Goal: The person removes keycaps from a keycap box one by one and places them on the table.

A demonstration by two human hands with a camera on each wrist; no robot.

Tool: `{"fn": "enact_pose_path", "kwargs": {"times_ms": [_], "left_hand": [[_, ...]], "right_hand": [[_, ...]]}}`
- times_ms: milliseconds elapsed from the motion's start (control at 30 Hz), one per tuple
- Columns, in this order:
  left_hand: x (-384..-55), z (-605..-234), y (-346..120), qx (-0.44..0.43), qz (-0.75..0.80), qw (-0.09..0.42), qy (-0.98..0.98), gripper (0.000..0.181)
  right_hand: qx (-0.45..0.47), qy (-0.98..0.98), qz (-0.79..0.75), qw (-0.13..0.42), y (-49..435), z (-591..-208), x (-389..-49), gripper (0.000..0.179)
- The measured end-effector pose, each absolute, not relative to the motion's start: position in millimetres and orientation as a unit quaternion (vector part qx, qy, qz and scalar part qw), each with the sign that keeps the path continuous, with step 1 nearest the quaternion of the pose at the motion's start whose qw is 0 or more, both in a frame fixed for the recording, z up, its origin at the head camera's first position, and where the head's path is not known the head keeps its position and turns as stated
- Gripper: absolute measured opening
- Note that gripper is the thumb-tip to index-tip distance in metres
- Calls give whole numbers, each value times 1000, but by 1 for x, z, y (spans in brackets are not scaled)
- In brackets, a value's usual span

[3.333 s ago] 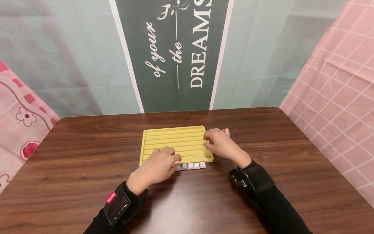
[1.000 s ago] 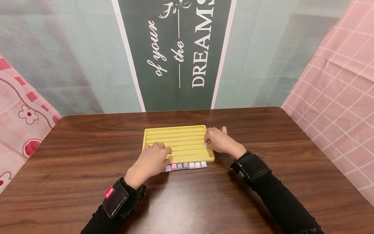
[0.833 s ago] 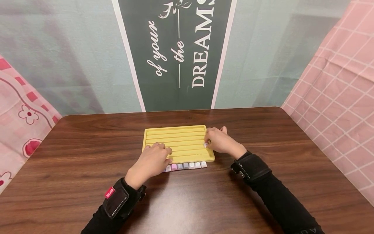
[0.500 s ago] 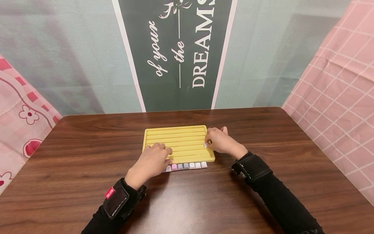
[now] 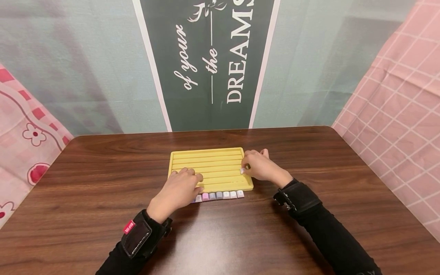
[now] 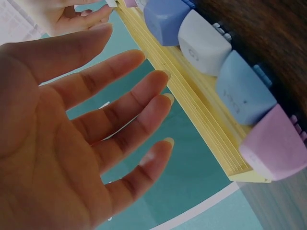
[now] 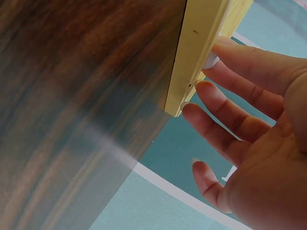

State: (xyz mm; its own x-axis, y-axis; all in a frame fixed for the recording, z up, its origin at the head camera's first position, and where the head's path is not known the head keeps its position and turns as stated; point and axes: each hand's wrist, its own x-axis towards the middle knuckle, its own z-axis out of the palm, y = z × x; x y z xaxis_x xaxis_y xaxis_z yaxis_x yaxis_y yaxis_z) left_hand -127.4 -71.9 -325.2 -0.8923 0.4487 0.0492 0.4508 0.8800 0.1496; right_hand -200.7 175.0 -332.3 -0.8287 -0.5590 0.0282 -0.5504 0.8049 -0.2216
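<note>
A yellow ridged tray [image 5: 207, 154] lies on the table, its grooves running left to right. Between thumb and index finger my right hand [image 5: 262, 166] pinches a small whitish keycap [image 5: 242, 171] at the tray's right end; the right wrist view shows only part of that keycap [image 7: 211, 60]. My left hand [image 5: 180, 187] hovers over the tray's front left with loosely bent fingers, holding nothing. Along the tray's near edge runs a row of keycaps [image 5: 219, 195] in white, grey and pink, its left end hidden by that hand. The left wrist view shows a pink keycap [image 6: 278, 143] at the row's end.
The brown wooden table [image 5: 220, 236] extends around the tray on all sides. Behind it hangs a blue-green cloth with a dark lettered panel [image 5: 209, 110]. Pink patterned cloths border the left and right sides.
Since the oldest frame my left hand has moved left, uncovering more keycaps in the row. My right hand stays at the tray's right end with the keycap. Over the last second almost nothing moves.
</note>
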Motion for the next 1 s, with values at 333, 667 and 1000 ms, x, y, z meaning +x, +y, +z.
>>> {"fn": "enact_pose_path", "kwargs": {"times_ms": [333, 667, 1000], "left_hand": [[-127, -325, -71, -235, -77, -5, -969, 23], [-126, -326, -70, -243, -78, -2, -967, 22], [-124, -326, -68, -253, -82, 6, -964, 22]], "right_hand": [[-287, 950, -122, 20, 177, -332, -200, 4], [-279, 951, -131, 22, 181, -332, -198, 6], [-277, 952, -126, 22, 185, -328, -197, 9]]}}
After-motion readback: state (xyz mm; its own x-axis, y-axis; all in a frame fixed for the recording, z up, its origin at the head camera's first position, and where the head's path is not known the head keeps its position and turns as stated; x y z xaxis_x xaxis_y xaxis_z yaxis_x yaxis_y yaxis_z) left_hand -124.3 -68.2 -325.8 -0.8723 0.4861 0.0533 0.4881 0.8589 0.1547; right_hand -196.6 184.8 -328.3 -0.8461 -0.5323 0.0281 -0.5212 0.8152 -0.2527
